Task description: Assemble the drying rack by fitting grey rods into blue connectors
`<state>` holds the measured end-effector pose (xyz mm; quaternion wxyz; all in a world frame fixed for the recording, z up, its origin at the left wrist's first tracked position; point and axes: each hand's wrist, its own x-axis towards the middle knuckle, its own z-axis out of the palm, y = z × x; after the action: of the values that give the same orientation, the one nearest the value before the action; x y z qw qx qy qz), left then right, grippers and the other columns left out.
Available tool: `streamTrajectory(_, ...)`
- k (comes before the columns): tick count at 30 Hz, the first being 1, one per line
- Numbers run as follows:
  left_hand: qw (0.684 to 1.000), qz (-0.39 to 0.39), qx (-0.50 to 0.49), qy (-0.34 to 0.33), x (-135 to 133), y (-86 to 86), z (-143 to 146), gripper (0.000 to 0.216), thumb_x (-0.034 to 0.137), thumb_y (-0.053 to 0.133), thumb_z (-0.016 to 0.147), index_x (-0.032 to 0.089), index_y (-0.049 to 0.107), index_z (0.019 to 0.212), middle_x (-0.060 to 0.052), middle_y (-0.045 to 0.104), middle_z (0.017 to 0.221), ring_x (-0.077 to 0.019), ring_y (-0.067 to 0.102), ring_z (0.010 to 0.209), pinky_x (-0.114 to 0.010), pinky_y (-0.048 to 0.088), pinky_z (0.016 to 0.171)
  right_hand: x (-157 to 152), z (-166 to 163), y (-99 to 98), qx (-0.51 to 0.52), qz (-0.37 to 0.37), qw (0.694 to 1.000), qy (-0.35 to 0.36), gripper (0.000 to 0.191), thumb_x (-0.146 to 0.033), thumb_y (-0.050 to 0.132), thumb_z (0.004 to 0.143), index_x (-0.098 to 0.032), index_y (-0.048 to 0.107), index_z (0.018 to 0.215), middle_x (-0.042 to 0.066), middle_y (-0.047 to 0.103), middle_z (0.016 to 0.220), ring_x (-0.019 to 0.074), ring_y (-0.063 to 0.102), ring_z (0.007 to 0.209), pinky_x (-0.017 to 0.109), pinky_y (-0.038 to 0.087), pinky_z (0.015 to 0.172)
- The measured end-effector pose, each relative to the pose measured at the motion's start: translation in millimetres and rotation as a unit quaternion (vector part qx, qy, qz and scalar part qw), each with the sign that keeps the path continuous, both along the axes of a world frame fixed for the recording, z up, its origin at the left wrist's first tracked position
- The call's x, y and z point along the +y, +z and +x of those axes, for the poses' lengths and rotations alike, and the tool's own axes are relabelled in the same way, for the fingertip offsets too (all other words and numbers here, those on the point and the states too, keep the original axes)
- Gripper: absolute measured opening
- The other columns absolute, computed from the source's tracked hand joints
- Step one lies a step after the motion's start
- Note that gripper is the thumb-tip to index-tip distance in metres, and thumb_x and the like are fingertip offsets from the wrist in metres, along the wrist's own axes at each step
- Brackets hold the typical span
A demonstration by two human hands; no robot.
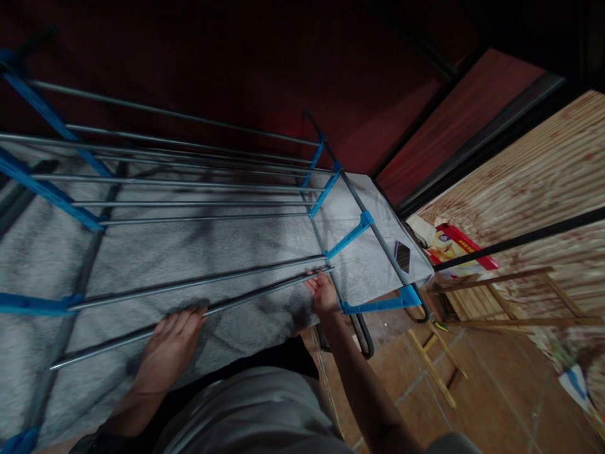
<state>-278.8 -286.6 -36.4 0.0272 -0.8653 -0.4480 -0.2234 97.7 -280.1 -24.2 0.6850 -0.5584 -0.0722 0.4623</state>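
A loose grey metal rod [255, 294] slants across the front of a rack lying on its side. My left hand [176, 335] is closed over the rod left of its middle. Near the rod's right end, my right hand [323, 290] grips it with the fingers, close to a dark upright tube of the rack. The rack has blue plastic brackets [350, 234] joined by several grey rods [203, 279]. One blue bracket [382, 306] at the front right has no rod in its near end. The rod's left end lies over the left dark tube [70, 315].
The rack rests on a table with a grey cloth [363, 277]. A phone [402, 257] lies at the table's right side. Beyond it are a red and yellow box [458, 247], wooden chairs [501, 299] and a tiled floor [491, 372]. A dark red surface [227, 75] stands behind.
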Motion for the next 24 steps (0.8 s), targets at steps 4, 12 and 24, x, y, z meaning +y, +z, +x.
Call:
streamTrajectory(4, 1.000, 0.002, -0.004, 0.002, -2.2, 0.6, -1.2, 0.037, 0.036, 0.039, 0.106, 0.017, 0.068, 0.118, -0.012, 0.074, 0.095, -0.0286, 0.067, 0.086, -0.044, 0.048, 0.084, -4.1, -2.0, 6.5, 0.020, 0.021, 0.999, 0.020, 0.008, -0.030, 0.071, 0.081, -0.027, 0.064, 0.085, -0.001, 0.078, 0.084, 0.0177, 0.076, 0.082, 0.034, 0.064, 0.079)
streamTrajectory(12, 0.999, -0.024, -0.040, 0.014, -3.7, 7.6, 1.5, 0.037, 0.043, 0.042, 0.105, 0.020, 0.067, 0.117, -0.010, 0.072, 0.092, -0.0282, 0.066, 0.085, -0.044, 0.049, 0.085, -7.5, -13.7, 24.0, 0.035, 0.044, 0.997, 0.044, 0.015, -0.031, 0.075, 0.080, -0.025, 0.067, 0.091, 0.000, 0.078, 0.089, 0.0174, 0.076, 0.091, 0.033, 0.064, 0.086)
streamTrajectory(24, 0.996, -0.011, -0.069, 0.050, -1.6, 31.9, 2.0, 0.038, 0.047, 0.039, 0.106, 0.020, 0.066, 0.114, -0.010, 0.073, 0.095, -0.0294, 0.066, 0.088, -0.044, 0.048, 0.083, -2.5, -45.8, 80.3, 0.046, 0.108, 0.989, 0.096, 0.011, -0.027, 0.072, 0.086, -0.023, 0.068, 0.096, 0.001, 0.078, 0.097, 0.0169, 0.074, 0.097, 0.033, 0.061, 0.092)
